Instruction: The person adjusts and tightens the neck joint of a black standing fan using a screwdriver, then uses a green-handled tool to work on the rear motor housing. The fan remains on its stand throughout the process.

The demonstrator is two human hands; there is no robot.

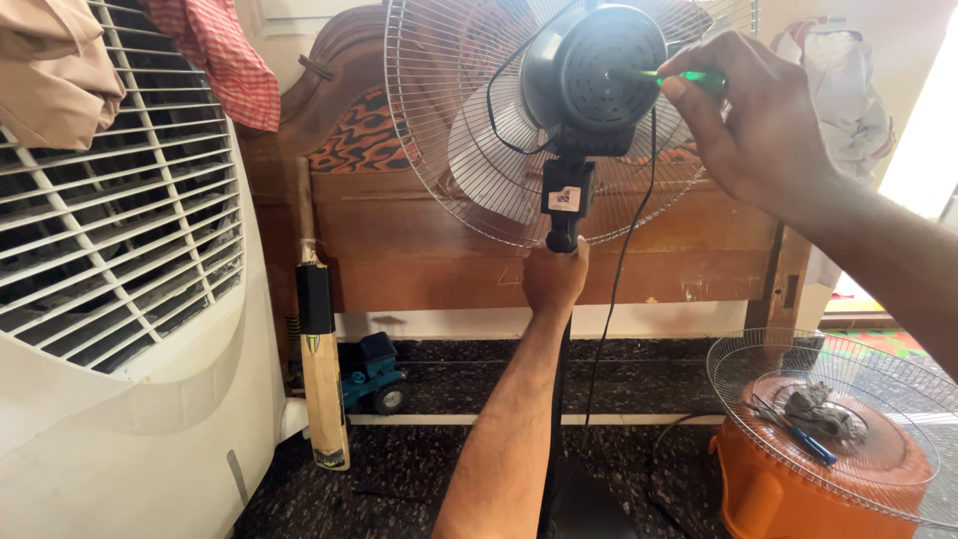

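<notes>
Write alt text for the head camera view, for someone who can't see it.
A person's right hand presses a green screwdriver into the back of a pedestal fan's motor housing, while the left hand grips the stand just below it. The wire guard faces a wooden headboard; a white air cooler stands at left.

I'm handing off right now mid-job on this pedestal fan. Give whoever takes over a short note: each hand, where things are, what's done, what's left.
Left hand: gripping the fan stand just below the motor neck, steadying it.
Right hand: holding a green-handled screwdriver, tip at the back of the black motor housing.
Rear wire guard and blades are on the fan.
Front guard is already off, lying on an orange stool at right, with a cloth and a blue-handled tool on top.
Left: the work on the motor housing's back; whether the screw is loose cannot be told.
</notes>
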